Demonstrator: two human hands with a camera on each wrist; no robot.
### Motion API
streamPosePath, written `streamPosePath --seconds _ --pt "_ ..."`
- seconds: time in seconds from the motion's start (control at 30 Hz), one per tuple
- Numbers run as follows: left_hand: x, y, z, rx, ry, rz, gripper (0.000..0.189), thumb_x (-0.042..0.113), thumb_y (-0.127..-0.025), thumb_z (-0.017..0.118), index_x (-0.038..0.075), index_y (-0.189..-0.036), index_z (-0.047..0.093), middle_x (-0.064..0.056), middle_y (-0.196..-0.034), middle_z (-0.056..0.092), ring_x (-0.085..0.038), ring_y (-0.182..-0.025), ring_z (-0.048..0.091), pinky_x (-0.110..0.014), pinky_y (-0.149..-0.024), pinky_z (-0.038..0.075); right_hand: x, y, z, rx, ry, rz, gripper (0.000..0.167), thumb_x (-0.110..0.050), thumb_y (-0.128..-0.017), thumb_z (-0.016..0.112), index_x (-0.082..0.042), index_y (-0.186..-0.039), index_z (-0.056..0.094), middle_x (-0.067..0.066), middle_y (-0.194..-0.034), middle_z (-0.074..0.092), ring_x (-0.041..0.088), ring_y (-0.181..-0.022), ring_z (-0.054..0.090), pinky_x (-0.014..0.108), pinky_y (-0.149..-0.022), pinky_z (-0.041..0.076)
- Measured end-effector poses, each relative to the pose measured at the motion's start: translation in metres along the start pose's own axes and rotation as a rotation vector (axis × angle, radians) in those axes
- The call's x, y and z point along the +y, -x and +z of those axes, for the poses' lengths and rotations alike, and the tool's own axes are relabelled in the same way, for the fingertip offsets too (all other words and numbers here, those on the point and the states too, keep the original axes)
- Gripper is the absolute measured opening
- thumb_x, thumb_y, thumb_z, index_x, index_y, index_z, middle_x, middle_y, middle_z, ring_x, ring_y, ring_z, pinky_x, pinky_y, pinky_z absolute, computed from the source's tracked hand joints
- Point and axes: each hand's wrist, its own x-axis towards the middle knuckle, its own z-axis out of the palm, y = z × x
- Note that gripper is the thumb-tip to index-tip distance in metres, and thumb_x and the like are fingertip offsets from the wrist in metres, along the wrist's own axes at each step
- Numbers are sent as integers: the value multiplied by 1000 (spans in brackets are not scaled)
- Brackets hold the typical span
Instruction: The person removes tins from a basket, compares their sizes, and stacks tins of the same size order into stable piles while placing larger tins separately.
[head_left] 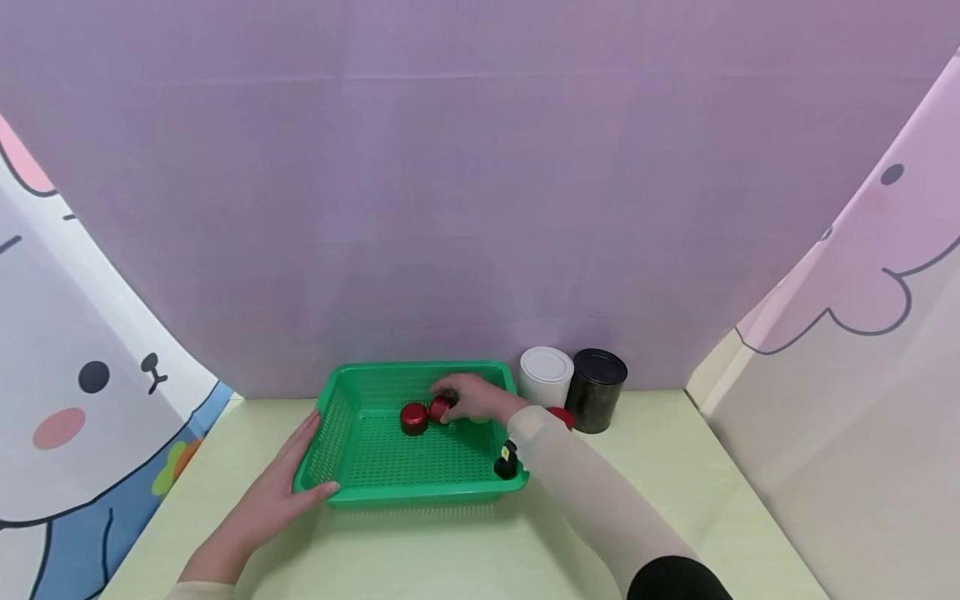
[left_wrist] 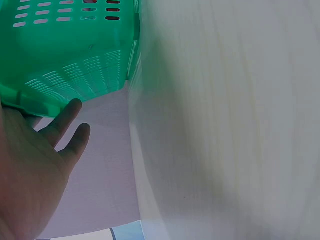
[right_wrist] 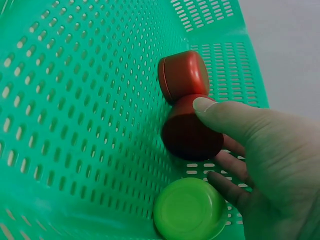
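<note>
A green perforated plastic basket point(head_left: 408, 493) stands on the table. My left hand point(head_left: 281, 479) grips its left side, thumb on the front rim and fingers along the outer wall. Inside the basket, my right hand point(head_left: 474, 397) holds a small round red tin point(right_wrist: 187, 130) between thumb and fingers. A second red tin point(right_wrist: 187, 75) lies right against it, with a visible lid seam. Below the held tin, a round light green tin point(right_wrist: 190, 210) rests near my fingers; in the head view my right hand mostly covers it.
A white lidded can point(head_left: 546, 379) and a black can point(head_left: 597, 387) stand together behind the basket's right side. Part of another red object point(head_left: 562, 415) shows beside them, mostly hidden by my right sleeve. A purple backdrop point(head_left: 450, 208) rises behind the table point(head_left: 420, 554).
</note>
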Motion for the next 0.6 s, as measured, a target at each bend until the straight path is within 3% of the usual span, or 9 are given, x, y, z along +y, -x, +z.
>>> streamPosePath --seconds 0.2,0.6 --pt "-3 0 2 -8 -5 -9 109 29 -98 87 16 -179 16 -8 -186 11 -54 -165 17 -79 -119 26 -1 1 0 -18 46 1 53 -22 -101 86 -14 -150 70 5 -155 63 23 -138 61 36 -110 52" --pt "-4 0 2 -3 -11 -7 109 30 -98 86 15 -179 16 -10 -186 12 -54 -165 17 -86 -113 29 -5 3 -1 -39 68 0 51 -20 -98 89 -14 -146 73 4 -148 64 22 -132 61 33 -104 54"
